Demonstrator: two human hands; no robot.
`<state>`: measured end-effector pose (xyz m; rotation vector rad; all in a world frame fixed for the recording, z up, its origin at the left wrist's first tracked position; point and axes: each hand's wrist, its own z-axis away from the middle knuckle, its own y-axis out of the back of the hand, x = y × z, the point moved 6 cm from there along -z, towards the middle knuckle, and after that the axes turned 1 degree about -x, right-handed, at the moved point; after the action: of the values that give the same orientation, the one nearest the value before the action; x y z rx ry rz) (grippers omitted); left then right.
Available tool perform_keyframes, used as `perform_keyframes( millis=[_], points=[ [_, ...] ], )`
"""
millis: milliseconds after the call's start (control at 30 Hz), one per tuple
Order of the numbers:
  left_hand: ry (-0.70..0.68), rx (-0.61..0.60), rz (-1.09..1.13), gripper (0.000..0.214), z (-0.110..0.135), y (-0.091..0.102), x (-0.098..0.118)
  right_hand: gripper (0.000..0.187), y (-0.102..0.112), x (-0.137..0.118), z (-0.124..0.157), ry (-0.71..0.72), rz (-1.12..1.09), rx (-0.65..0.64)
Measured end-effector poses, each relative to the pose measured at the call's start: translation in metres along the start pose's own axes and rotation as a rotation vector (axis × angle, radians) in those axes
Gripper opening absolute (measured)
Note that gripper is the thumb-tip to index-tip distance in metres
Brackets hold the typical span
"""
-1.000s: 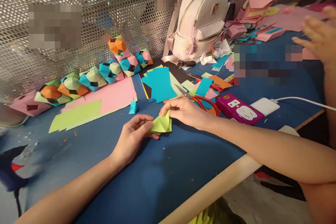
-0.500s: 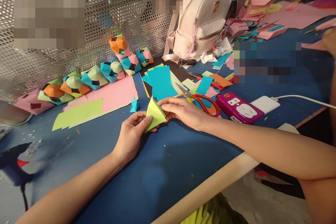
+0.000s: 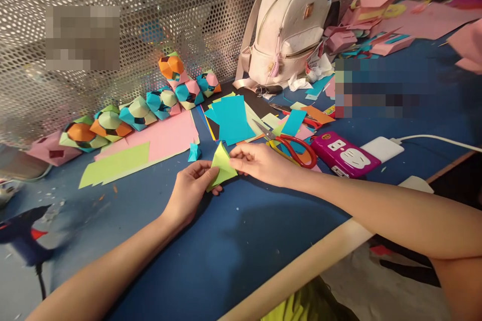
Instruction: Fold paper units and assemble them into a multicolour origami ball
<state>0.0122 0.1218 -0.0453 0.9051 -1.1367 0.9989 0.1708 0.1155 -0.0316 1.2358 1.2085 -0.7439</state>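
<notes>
Both of my hands pinch a small folded piece of lime-green paper just above the blue table. My left hand grips its lower left corner with curled fingers. My right hand holds its right edge between thumb and fingertips. The paper stands up in a pointed, triangular shape. Red-handled scissors lie right behind my right hand. A tiny teal folded piece sits just left of the green paper.
Teal sheets, pink paper and a green sheet lie behind. Folded paper balls line the perforated metal wall. Also present: a white backpack, magenta power strip, white charger, glue gun at left, pink paper piles far right.
The green paper went from lying flat between my hands to standing up folded into a point. Another person's hand at the far right has left the view.
</notes>
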Motion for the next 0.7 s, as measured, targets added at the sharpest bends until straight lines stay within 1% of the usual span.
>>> perform_keyframes(
  millis=[100,167,200,267,300,367,467,567,633,700],
  points=[
    [0.073,-0.135,-0.212,0.03,-0.001,-0.003,0.002,0.019,0.015,-0.004,-0.001,0.11,0.152,0.14],
    [0.11,-0.209,-0.309,0.03,-0.002,-0.003,0.004,0.017,0.019,-0.008,-0.001,0.199,0.287,0.17],
    [0.124,-0.237,-0.341,0.031,-0.003,-0.003,0.006,0.022,0.018,-0.01,0.0,0.257,0.354,0.151],
    [0.145,-0.27,-0.373,0.033,-0.005,-0.001,0.007,0.035,0.009,-0.013,0.003,0.389,0.469,0.053],
    [0.15,-0.275,-0.374,0.035,-0.007,0.0,0.008,0.037,0.003,-0.014,0.004,0.45,0.515,-0.003],
    [0.153,-0.258,-0.366,0.04,-0.011,0.003,0.007,0.033,-0.007,-0.012,0.006,0.531,0.586,-0.083],
    [0.101,-0.184,-0.339,0.044,-0.017,0.01,0.007,0.019,-0.015,-0.005,0.003,0.557,0.654,-0.095],
    [-0.01,-0.113,-0.259,0.044,-0.02,0.016,0.013,0.016,-0.014,-0.002,-0.002,0.548,0.699,-0.032],
    [-0.053,-0.117,-0.184,0.043,-0.02,0.017,0.017,0.017,-0.009,-0.005,-0.001,0.546,0.735,0.037],
    [-0.064,-0.172,-0.145,0.045,-0.018,0.016,0.019,0.024,-0.004,-0.011,0.003,0.546,0.78,0.107]
  ],
)
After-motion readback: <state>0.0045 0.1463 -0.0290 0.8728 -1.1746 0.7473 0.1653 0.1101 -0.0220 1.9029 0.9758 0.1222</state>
